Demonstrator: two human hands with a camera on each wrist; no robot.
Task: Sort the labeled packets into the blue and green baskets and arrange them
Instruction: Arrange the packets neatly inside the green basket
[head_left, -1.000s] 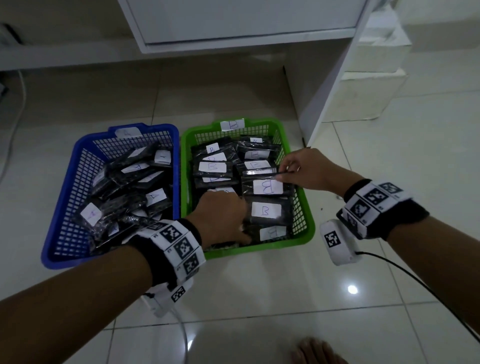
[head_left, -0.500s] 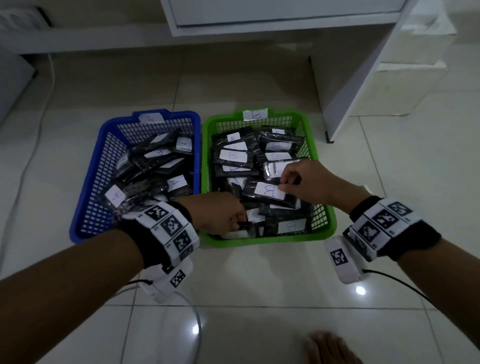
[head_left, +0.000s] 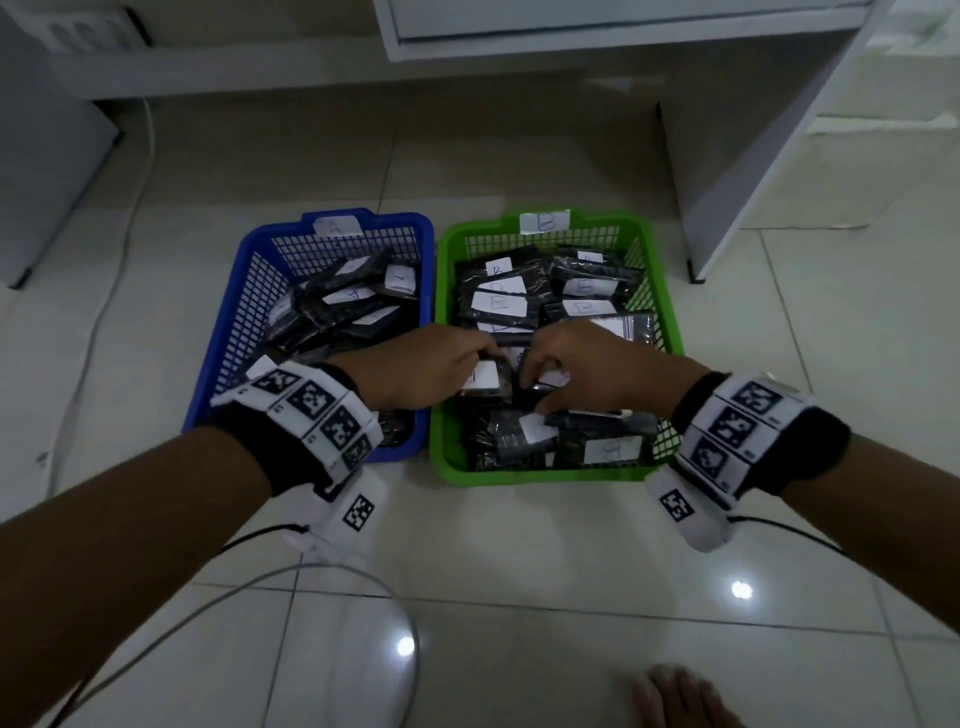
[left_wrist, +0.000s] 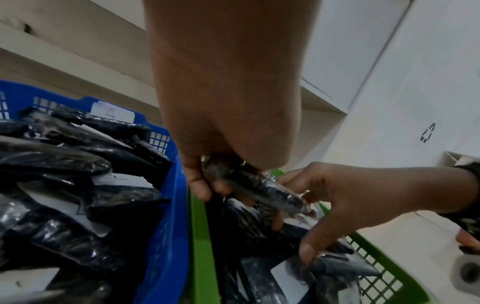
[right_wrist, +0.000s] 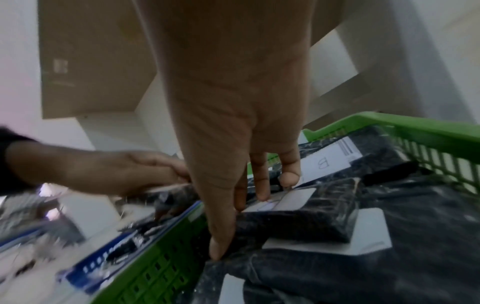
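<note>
I'm gripping a black packet (left_wrist: 249, 185) in my curled left hand (head_left: 421, 364) over the green basket (head_left: 540, 475) | my right hand (head_left: 587, 369) is pinching a B-labeled packet (right_wrist: 298, 218) beside it | blue basket (head_left: 218, 364) is sitting alongside.

This looks like a room in a home or a small office, used as a makeshift packing spot. The work happens on a glossy pale tiled floor (head_left: 519, 597), which mirrors ceiling lights. A white cabinet (head_left: 649, 31) stands on a slab leg just behind the green basket (head_left: 540, 475), with white cardboard boxes (head_left: 878, 150) stacked to the right of that leg. A loose cable (head_left: 119, 249) trails over the tiles left of the cabinet. A bare foot (head_left: 680, 696) shows near the lower edge.
</note>
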